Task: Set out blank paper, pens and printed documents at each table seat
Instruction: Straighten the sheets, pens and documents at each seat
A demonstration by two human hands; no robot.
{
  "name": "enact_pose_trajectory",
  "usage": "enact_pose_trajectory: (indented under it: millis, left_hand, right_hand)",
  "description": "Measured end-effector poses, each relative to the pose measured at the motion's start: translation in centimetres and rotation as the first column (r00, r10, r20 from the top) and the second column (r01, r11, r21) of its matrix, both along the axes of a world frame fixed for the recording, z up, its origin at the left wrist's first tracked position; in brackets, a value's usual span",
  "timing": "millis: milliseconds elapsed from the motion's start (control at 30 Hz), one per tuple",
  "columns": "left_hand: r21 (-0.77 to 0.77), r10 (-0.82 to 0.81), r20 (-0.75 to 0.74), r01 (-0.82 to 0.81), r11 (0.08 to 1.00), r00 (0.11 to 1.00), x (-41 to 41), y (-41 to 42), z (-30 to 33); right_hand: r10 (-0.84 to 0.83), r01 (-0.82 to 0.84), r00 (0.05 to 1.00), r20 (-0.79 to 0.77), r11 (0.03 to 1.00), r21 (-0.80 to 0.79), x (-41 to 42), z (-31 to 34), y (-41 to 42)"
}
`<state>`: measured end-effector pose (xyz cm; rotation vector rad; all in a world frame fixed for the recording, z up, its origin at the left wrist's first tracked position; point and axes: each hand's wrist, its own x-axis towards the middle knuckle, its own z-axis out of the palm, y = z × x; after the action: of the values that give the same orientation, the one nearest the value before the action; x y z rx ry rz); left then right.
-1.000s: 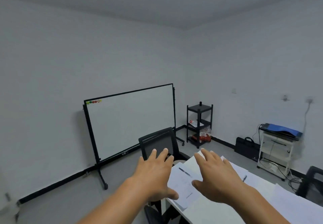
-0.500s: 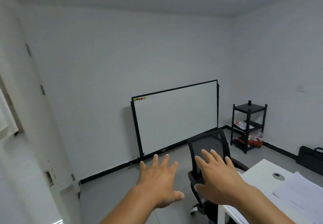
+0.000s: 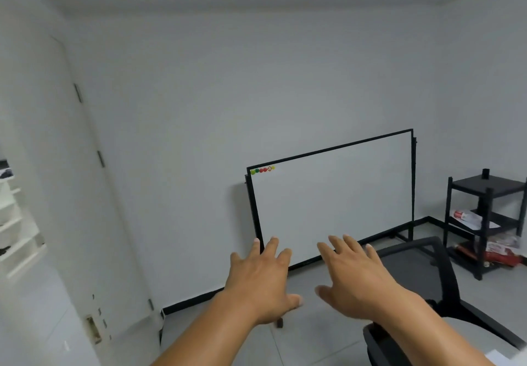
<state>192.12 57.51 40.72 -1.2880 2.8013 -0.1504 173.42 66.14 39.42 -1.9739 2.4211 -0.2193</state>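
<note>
Leaning against the pale wall, one black-framed whiteboard [image 3: 333,200] shows a smooth blank face with a row of small coloured round magnets [image 3: 261,169] in its top left corner. One black mesh-backed chair [image 3: 419,277] stands right of it, one black three-tier shelf unit [image 3: 484,220] beyond. Two bare hands, left [image 3: 261,283] and right [image 3: 356,280], hover palm-down, fingers spread wide, holding nothing. Paper, pens and documents are out of view.

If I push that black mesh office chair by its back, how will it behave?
The mesh chair probably gives slightly where pushed, since its back looks like thin mesh in a frame. Whether it rolls is unclear; its base is hidden. Both hands, left and right, are empty.
</note>
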Motion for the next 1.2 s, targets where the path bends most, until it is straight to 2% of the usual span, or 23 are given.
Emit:
enact_pose_trajectory:
  millis: [200,433,633,833,1033,1200]
  left_hand:
    - [0.035,-0.037,0.003,0.037,0.999,0.999,-4.4,-7.8,-0.3]
    - [0.033,-0.183,-0.018,0.183,0.982,0.983,-11.2,-19.6,-1.8]
    - [0.053,-0.365,-0.025,0.366,0.929,0.931,-18.0,-28.6,-2.7]
    - [0.084,-0.597,0.003,0.595,0.799,0.802,-27.3,-33.6,-2.9]
    - [0.106,-0.785,0.004,0.780,0.616,0.620,-38.2,-33.1,-4.3]
    - [0.088,-0.866,0.001,0.863,0.498,0.500,-48.1,-31.6,-6.0]
  right_hand:
    - [-0.014,0.013,1.000,-0.023,0.999,-0.035,-3.5,0.4,-6.3]
    - [-0.180,0.177,0.983,-0.036,0.981,-0.077,-8.9,-1.0,-15.0]
    - [-0.374,0.371,0.927,-0.035,0.926,-0.073,-12.6,-1.2,-21.3]
    - [-0.585,0.584,0.811,0.007,0.809,-0.060,-17.0,-1.2,-24.4]
    - [-0.778,0.779,0.627,0.049,0.626,-0.029,-23.7,-3.4,-22.0]
    - [-0.861,0.863,0.505,0.061,0.506,-0.003,-31.1,-5.3,-20.2]
